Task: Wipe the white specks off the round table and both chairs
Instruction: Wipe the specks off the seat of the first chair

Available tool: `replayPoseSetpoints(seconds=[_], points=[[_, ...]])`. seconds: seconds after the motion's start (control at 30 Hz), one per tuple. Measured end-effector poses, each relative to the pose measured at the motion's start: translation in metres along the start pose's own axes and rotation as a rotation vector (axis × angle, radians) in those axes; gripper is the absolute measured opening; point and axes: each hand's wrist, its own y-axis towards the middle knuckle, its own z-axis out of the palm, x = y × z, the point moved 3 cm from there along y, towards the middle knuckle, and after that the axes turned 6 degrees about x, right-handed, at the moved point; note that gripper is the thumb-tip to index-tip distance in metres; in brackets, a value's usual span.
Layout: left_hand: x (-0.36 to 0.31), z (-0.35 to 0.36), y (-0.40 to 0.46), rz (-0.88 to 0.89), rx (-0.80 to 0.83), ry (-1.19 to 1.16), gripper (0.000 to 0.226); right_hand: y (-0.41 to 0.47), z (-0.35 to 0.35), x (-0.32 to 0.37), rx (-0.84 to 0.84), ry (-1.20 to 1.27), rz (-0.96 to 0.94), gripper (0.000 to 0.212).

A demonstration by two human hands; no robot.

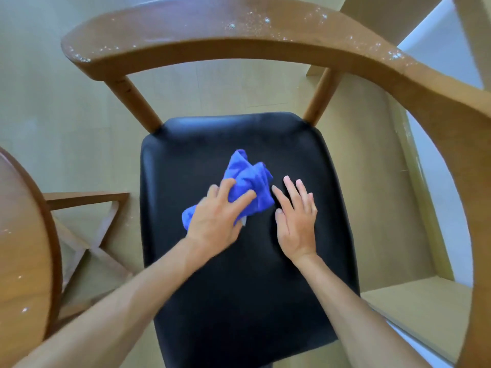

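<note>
A wooden chair with a black padded seat (239, 274) fills the middle of the view. Its curved wooden backrest rail (212, 35) carries scattered white specks (265, 21). A crumpled blue cloth (252, 181) lies on the seat. My left hand (215, 219) presses down on the cloth, fingers curled over it. Just right of the cloth, my right hand (297, 219) rests flat on the seat with fingers spread and nothing in it. The round wooden table (24, 248) shows at the left edge with a few white specks on its top.
The table's crossed wooden base (87, 243) stands on the beige floor left of the chair. The rail's right arm (451, 123) sweeps down the right side of the view. A pale wall and window strip (438, 49) lie at the far right.
</note>
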Motion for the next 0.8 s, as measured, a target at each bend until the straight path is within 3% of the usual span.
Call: replayPoseSetpoints(seconds=[0.13,0.2,0.3,0.37,0.43,0.5,0.6,0.7,0.8], points=[[-0.067,0.039,-0.063,0.206,0.168,-0.058,0.061,0.014,-0.033,-0.008,-0.032,0.474,0.241,0.045],[-0.080,0.041,-0.069,0.231,0.247,-0.079,0.065,0.022,-0.056,0.002,0.012,0.464,0.239,0.042],[-0.060,0.009,-0.067,0.183,0.234,-0.332,0.059,0.011,-0.075,0.040,0.156,0.214,-0.210,0.041],[-0.019,-0.015,-0.062,-0.010,0.082,-0.439,0.050,-0.012,-0.068,0.059,0.306,0.017,-0.514,0.053],[0.031,-0.034,-0.050,-0.284,-0.067,-0.274,0.051,-0.039,-0.050,0.059,0.479,-0.257,-0.731,0.069],[0.066,-0.036,-0.038,-0.516,0.090,-0.098,0.058,-0.063,-0.029,0.051,0.566,-0.467,-0.882,0.068],[0.079,-0.018,-0.035,-0.547,0.338,-0.012,0.074,-0.066,-0.017,0.048,0.369,-0.489,-0.977,0.041],[0.080,-0.012,-0.038,-0.513,0.323,0.032,0.080,-0.039,-0.015,0.044,0.255,-0.520,-0.989,0.060],[0.083,-0.009,-0.038,-0.513,0.267,-0.013,0.081,0.014,-0.016,0.034,0.161,-0.512,-0.858,0.070]])
